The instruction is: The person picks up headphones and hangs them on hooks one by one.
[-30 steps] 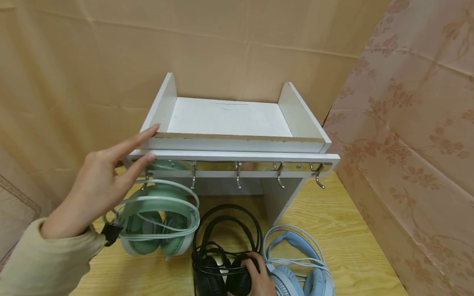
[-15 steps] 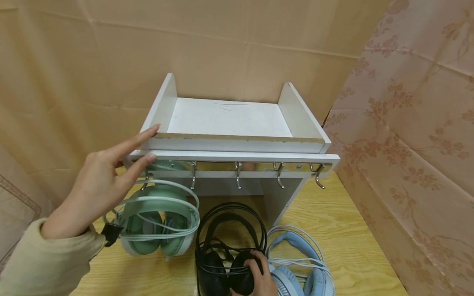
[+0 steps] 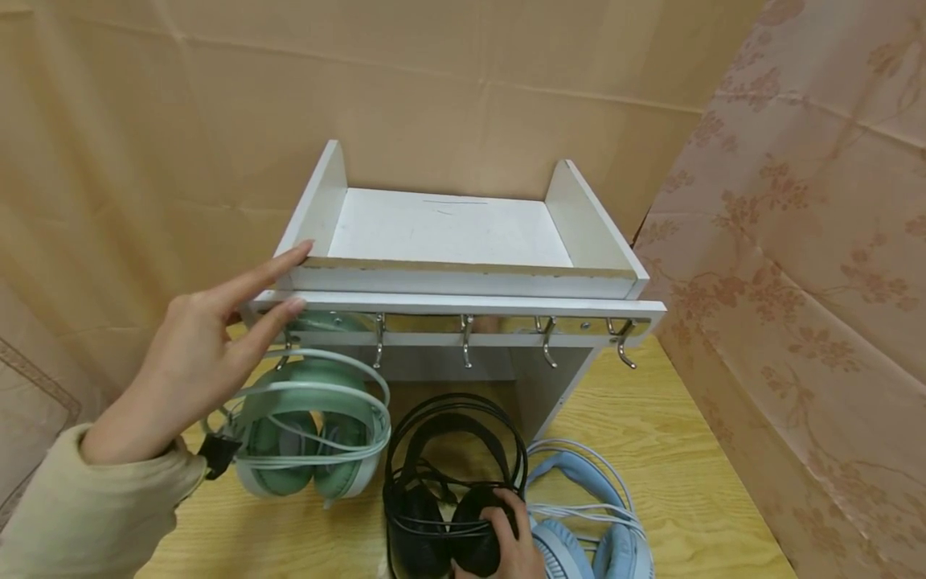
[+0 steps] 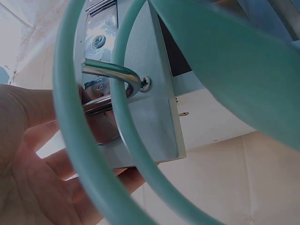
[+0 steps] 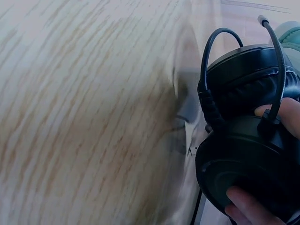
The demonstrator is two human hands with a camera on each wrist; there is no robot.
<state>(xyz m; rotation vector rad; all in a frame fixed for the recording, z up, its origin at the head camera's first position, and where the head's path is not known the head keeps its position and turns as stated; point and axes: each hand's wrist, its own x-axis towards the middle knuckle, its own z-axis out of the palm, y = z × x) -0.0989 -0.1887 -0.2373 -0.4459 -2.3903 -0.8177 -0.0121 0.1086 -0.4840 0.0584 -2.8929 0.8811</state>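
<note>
My left hand (image 3: 191, 354) grips the left end of a white wooden shelf (image 3: 463, 281), with the index finger on top and the thumb at its front board. From the leftmost hook hangs a mint-green headset (image 3: 311, 398); the left wrist view shows its band (image 4: 123, 101) passing through the metal hook (image 4: 112, 70). Low in front of the shelf, my right hand (image 3: 510, 540) holds a black headset (image 3: 415, 531) by its right ear cup. In the right wrist view, fingers wrap that cup (image 5: 234, 164) beside a thin microphone boom (image 5: 279, 65).
A light-blue headset (image 3: 618, 547) lies on the wooden table (image 3: 680, 450), just right of the black one. Several metal hooks (image 3: 466, 342) line the shelf's front board. A tan cloth (image 3: 463, 96) hangs behind, and a pink floral cloth (image 3: 817, 281) on the right.
The black headset and my right hand have shifted slightly to the right, and its headband arch stands a little higher. My left hand stays on the shelf.
</note>
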